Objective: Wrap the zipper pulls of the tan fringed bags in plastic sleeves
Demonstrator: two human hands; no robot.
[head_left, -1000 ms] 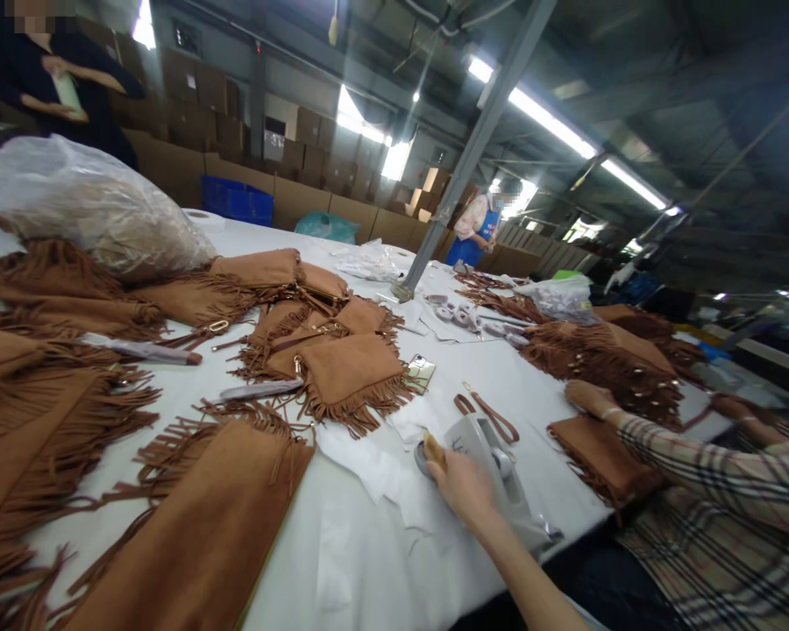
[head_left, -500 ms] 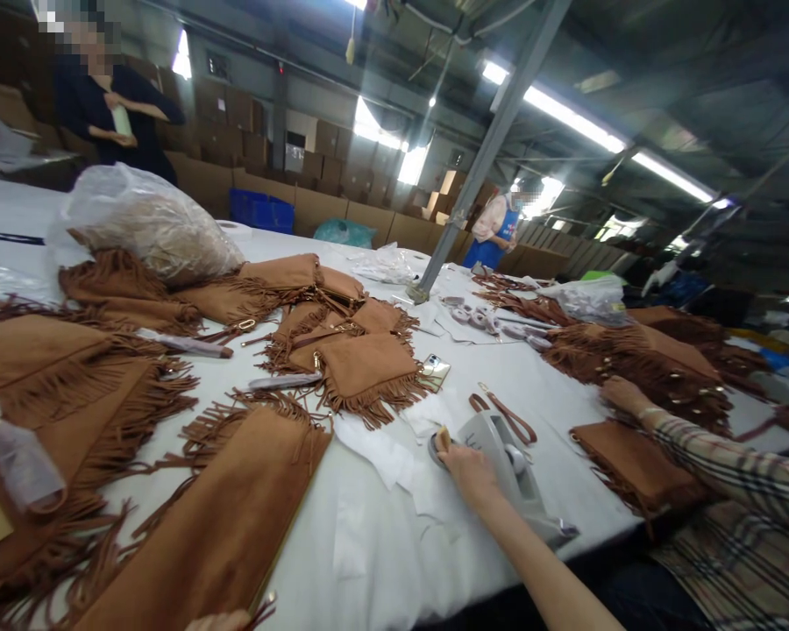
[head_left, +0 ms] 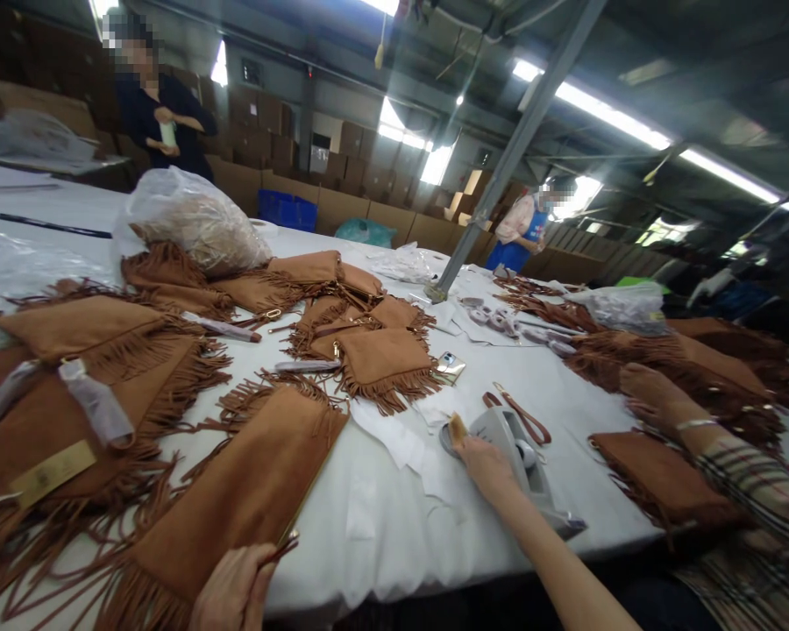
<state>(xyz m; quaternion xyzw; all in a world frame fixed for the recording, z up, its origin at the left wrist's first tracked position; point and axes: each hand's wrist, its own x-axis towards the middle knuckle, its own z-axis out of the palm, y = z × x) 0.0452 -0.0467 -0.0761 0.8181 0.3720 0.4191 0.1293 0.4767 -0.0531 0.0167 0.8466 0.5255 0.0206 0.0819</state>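
Observation:
A brown fringed pouch (head_left: 237, 491) lies flat on the white-covered table, slanting away from me. My left hand (head_left: 233, 587) is closed at the pouch's near corner, beside the metal zipper end. To the right, my right hand (head_left: 490, 469) pinches a small tan block (head_left: 458, 429) over a round grey dish (head_left: 445, 438). Just beyond that hand stands a grey tape dispenser (head_left: 522, 447), partly covered by my forearm. A brown wrist strap (head_left: 522, 414) with a metal clasp rests behind the dispenser.
More fringed pouches (head_left: 387, 358) and a plastic-wrapped bundle (head_left: 194, 223) lie ahead and left. A phone (head_left: 448, 368) is near the middle. At right, a co-worker's hand (head_left: 657, 394) reaches over a fringed pile (head_left: 697, 359). A metal post (head_left: 500, 184) rises from the table.
My view has turned left, and my left hand now shows more fully at the pouch's corner. My right hand stays at the dish with the tan block. The co-worker's arm at right has shifted slightly.

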